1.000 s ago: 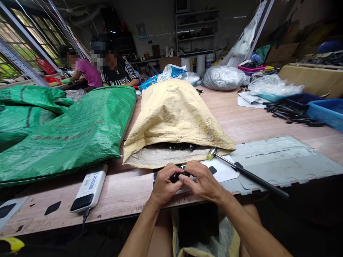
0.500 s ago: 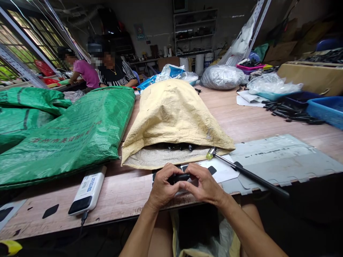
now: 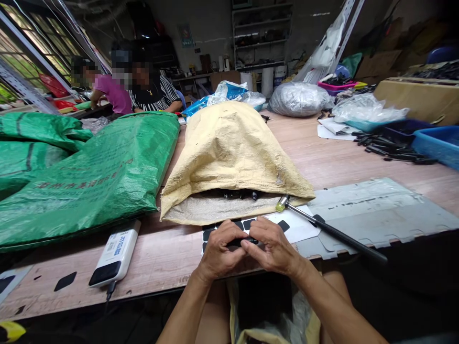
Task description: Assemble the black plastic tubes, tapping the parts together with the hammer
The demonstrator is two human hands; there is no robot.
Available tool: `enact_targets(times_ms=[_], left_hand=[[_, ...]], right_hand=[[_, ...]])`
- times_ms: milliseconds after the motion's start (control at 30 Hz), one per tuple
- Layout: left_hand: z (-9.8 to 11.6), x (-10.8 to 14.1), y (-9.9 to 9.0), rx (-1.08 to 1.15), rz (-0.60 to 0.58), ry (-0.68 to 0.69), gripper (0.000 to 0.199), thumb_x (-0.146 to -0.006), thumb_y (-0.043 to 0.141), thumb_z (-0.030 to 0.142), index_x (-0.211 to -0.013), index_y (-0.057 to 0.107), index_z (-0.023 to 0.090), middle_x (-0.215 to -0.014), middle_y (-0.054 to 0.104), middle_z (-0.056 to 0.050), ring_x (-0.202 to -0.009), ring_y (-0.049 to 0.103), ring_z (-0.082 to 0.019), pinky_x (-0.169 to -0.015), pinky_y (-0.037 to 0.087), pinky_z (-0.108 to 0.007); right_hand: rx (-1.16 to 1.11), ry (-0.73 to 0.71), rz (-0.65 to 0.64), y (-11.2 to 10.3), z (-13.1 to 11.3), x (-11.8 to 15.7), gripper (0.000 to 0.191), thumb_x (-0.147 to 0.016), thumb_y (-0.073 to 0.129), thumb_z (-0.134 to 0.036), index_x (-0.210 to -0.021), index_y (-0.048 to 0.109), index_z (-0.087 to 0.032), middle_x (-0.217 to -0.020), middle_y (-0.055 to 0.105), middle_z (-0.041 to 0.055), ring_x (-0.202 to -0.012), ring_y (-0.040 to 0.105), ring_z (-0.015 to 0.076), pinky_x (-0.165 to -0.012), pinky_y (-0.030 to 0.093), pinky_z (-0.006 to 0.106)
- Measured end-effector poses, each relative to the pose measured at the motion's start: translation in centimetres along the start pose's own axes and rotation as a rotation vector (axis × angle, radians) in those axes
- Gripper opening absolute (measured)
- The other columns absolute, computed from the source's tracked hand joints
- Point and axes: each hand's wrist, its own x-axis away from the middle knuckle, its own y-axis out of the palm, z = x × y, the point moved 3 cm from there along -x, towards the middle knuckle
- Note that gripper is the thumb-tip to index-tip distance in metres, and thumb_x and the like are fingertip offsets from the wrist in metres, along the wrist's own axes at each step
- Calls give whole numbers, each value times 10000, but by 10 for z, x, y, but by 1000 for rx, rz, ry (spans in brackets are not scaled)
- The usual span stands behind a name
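My left hand (image 3: pixel 220 248) and my right hand (image 3: pixel 274 244) meet over the table's front edge, fingers closed round a small black tube-like part (image 3: pixel 237 241). Its exact kind is hidden by the fingers. Just beyond them lies a white sheet with black rounded-square stickers (image 3: pixel 248 223). The open mouth of a yellow woven sack (image 3: pixel 229 153) faces me, with black parts (image 3: pixel 239 195) showing inside. A hammer (image 3: pixel 333 231) with a yellowish face lies right of my hands, its handle reaching past the table edge.
Left are a green woven sack (image 3: pixel 93 177) and a white power bank (image 3: pixel 116 253) with a cable. A grey sheet (image 3: pixel 373 215), loose black parts (image 3: pixel 394 149) and a blue basket (image 3: pixel 439 143) lie right. An open bag (image 3: pixel 234 315) is at my lap. Two people sit back left.
Both hands stay together in nearly the same place. The fingers have shifted on the black part, and less of it shows now. The view has moved slightly.
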Motion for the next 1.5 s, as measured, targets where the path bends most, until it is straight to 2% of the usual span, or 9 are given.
enact_targets(times_ms=[267, 500, 667, 800, 1000, 1133, 1200, 1333, 1500], left_hand=[[10, -1, 0, -78, -15, -103, 159, -735, 683, 67, -825, 656, 196, -756, 657, -23, -743, 574, -181, -693, 437, -309], [64, 48, 57, -153, -653, -479, 125, -775, 744, 323, -867, 731, 239, -861, 739, -46, -799, 676, -231, -700, 483, -316], [29, 98, 108, -439, -860, -803, 279, -875, 539, 243, -1059, 727, 149, -1062, 737, -192, -1021, 693, -369, -864, 515, -467], [13, 116, 121, -453, -950, -884, 379, -860, 521, 148, -1197, 696, 141, -1205, 704, -208, -1160, 657, -360, -950, 498, -470], [47, 37, 87, -95, -697, -713, 199, -823, 673, 398, -899, 757, 235, -750, 745, -31, -669, 684, -210, -555, 444, -273], [20, -50, 48, -360, -71, -550, 226, -867, 640, 410, -859, 706, 194, -705, 693, -29, -629, 612, -181, -580, 387, -275], [-6, -78, 42, -485, 87, -554, 259, -856, 660, 439, -851, 677, 180, -736, 680, -47, -683, 616, -197, -599, 376, -279], [-46, -99, 46, -598, 114, -661, 307, -821, 701, 497, -792, 644, 196, -785, 684, -64, -750, 623, -227, -590, 344, -284], [-40, -79, 30, -544, 35, -636, 170, -837, 699, 376, -785, 656, 220, -798, 694, -27, -729, 607, -195, -587, 335, -273]], right_hand=[[111, 126, -25, -43, 12, 13, 252, -855, 690, -435, -906, 581, -214, -867, 603, 33, -831, 503, 195, -749, 383, 331], [754, 472, 248, -90, 68, 48, 244, -924, 576, -378, -1075, 643, -198, -970, 632, 91, -890, 533, 245, -779, 380, 358], [907, 470, 128, -79, 70, 51, 217, -948, 535, -347, -1066, 655, -210, -944, 619, 90, -912, 501, 257, -743, 318, 358], [920, 486, 124, -80, 67, 50, 227, -965, 523, -363, -1080, 654, -217, -939, 609, 81, -918, 495, 257, -751, 315, 357], [915, 486, 122, -80, 68, 51, 229, -968, 519, -356, -1088, 652, -212, -941, 606, 83, -916, 495, 253, -747, 312, 355], [910, 480, 136, -80, 67, 50, 215, -960, 529, -351, -1072, 654, -216, -927, 604, 86, -910, 492, 255, -735, 308, 353], [904, 484, 141, -80, 68, 50, 208, -959, 531, -355, -1058, 656, -222, -922, 606, 82, -905, 491, 254, -737, 310, 355], [884, 482, 150, -81, 69, 50, 207, -952, 539, -353, -1057, 659, -221, -916, 611, 83, -902, 494, 254, -743, 316, 355], [870, 482, 173, -81, 69, 52, 211, -944, 544, -354, -1058, 664, -224, -911, 615, 82, -895, 501, 251, -741, 318, 349]])
